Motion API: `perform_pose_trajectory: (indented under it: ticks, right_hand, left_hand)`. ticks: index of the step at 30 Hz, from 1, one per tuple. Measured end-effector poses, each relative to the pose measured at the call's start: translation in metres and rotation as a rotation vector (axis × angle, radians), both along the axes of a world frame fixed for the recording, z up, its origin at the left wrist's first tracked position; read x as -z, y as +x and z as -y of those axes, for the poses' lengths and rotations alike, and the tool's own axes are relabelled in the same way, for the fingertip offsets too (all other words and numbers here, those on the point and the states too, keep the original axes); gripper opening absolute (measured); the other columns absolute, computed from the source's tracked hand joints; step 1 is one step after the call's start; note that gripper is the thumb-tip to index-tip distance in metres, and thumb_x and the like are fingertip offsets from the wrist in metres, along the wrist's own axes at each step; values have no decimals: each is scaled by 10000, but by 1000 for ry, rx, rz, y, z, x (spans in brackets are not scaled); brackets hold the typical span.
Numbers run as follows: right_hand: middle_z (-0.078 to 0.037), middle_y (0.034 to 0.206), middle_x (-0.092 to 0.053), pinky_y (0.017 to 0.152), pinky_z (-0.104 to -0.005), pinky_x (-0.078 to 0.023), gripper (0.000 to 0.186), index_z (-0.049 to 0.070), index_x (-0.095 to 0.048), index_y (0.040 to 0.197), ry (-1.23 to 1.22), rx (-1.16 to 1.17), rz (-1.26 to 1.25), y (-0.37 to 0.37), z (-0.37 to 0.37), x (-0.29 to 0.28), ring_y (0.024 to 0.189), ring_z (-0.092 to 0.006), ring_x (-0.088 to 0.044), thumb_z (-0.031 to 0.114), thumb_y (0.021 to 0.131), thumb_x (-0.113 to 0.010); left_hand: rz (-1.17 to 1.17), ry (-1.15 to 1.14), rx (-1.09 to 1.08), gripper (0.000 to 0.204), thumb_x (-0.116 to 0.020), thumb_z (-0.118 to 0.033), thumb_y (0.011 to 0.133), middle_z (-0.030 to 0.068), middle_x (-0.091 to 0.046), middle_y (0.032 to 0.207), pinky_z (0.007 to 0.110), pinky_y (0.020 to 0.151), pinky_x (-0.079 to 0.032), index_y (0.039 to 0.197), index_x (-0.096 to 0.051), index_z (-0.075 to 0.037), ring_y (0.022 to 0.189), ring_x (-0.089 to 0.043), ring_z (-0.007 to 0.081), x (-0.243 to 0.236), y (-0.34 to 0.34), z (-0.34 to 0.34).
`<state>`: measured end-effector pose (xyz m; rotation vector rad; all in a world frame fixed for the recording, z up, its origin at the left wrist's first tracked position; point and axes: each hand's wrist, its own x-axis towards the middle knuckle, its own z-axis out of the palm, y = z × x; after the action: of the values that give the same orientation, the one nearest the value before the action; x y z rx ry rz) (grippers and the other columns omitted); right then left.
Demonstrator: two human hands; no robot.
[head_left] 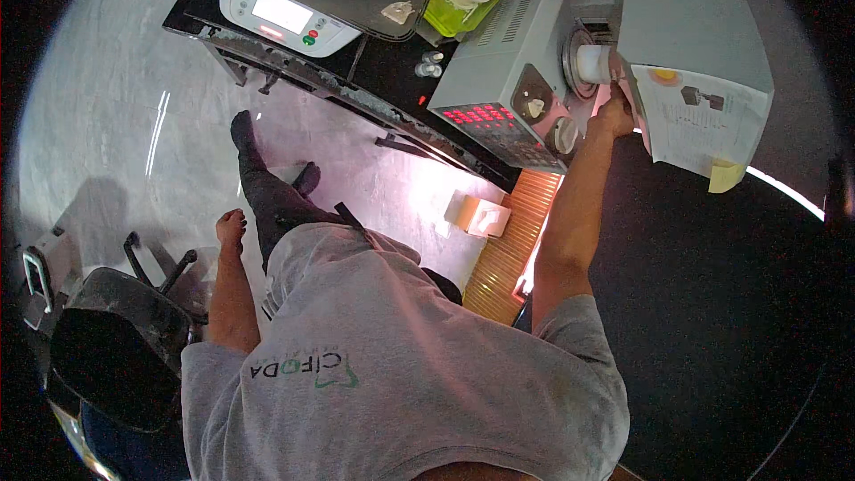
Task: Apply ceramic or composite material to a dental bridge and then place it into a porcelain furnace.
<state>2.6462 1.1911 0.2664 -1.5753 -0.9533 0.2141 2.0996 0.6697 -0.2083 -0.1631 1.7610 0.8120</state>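
My right arm reaches up and forward to a grey bench machine. There my right hand (pixel 611 117) closes around the outer end of a short white cylinder (pixel 590 64), with some fingers hidden beside the machine's right housing (pixel 699 36). A round metal disc (pixel 579 62) stands just left of the cylinder. On the machine's left housing (pixel 499 53), a panel (pixel 481 118) glows with red digits, next to a round white knob (pixel 565 135). Down at my side hangs my left hand (pixel 232 230), its fingers curled in and nothing visible in them.
A printed sheet (pixel 699 116) with a yellow note hangs on the right housing. A white device with a lit screen (pixel 282 12), a green tray (pixel 459 9) and small bottles (pixel 429 63) share the dark bench. A black chair (pixel 116 330) stands lower left; a small box (pixel 484 216) sits below the bench.
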Motion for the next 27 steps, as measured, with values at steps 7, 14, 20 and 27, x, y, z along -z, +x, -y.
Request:
perform_pose_trajectory:
  ticks: [7,14,20,27]
  right_hand:
    - [-168,1024,-771,864,-357,-549,231,-100,-751,995,14,82,160,0,6,-3,929,-253,-716,42,822,-690]
    - [-183,1005,-780,835,-407,-573,314,-3,-795,1033,-62,61,552,16,12,10,879,-302,-752,155,794,-667]
    - [-169,945,-775,807,-427,-541,341,54,-805,1064,-105,45,553,-3,9,10,854,-298,-720,214,777,-711]
    - [-160,820,-714,735,-429,-508,374,75,-801,1101,-105,-2,531,12,-2,13,777,-285,-659,238,772,-730]
  left_hand:
    - [-1,-40,-6,279,-706,-211,915,47,-705,866,270,568,-485,1116,-716,-18,708,-661,142,-12,5,-16]
    - [-2,-41,24,301,-705,-232,922,50,-725,930,295,614,-511,1147,-718,-32,758,-681,154,-3,5,-23]
    - [31,9,-15,288,-700,-223,920,52,-731,938,295,616,-514,1142,-727,-41,764,-685,154,14,-2,-10]
    - [-11,-79,-16,277,-700,-214,916,63,-730,946,300,623,-517,1132,-724,-43,773,-685,161,-5,4,-13]
